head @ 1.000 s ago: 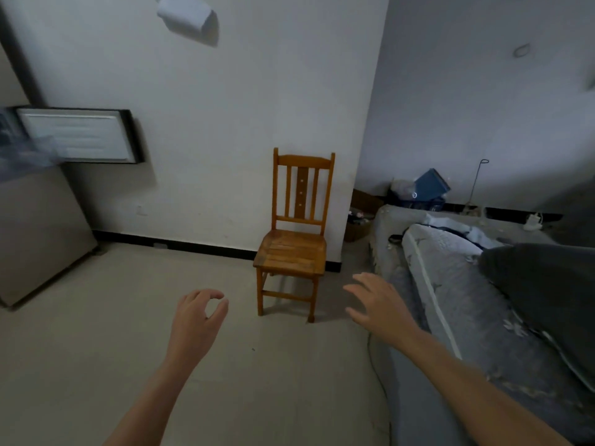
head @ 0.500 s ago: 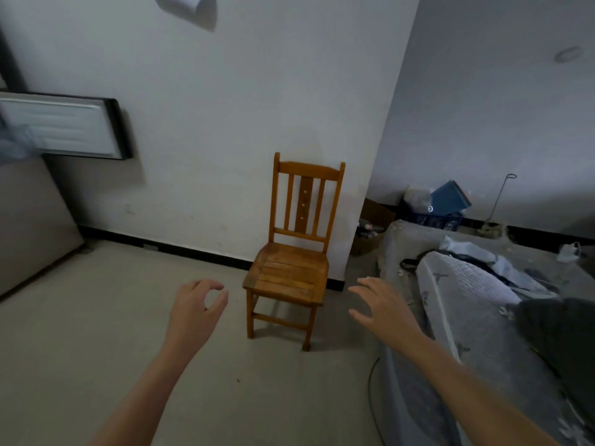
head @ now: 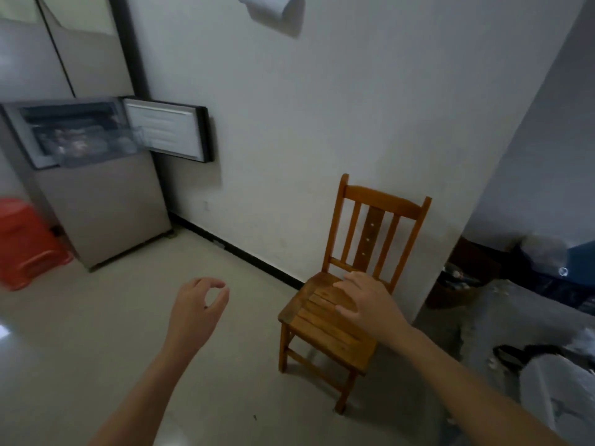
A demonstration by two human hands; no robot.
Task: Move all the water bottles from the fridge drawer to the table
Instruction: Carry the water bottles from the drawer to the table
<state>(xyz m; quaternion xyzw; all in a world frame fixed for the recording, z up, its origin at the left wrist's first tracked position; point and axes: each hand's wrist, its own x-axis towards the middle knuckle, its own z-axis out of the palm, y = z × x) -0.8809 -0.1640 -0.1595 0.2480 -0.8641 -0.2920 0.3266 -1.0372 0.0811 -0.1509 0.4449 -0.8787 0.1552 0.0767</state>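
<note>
1. A pale wall fills most of the view, with a dark skirting strip along its foot.
2. The glossy beige floor spreads below it and under both forearms.
3. A grey-beige fridge stands at the left, against the wall.
4. At the right edge lies a bed with rumpled grey and white bedding.
5. A wooden chair with a slatted seat stands with its back to the wall, well apart from the fridge.
6. A red plastic stool sits just beside the fridge, on its left.
7. The fridge's middle door is swung open toward the wall, white inner side showing.
8. The clear fridge drawer is in the open compartment. Its contents are blurred, so the water bottles cannot be made out there.
9. The right hand is spread, palm down, fingers relaxed and holding nothing. It overlaps the chair seat in view, and whether it touches the seat cannot be told.
10. The left hand hangs over the floor, fingers loosely curled with thumb and forefinger close, empty.
11. A white fixture is mounted high on the wall.
</note>
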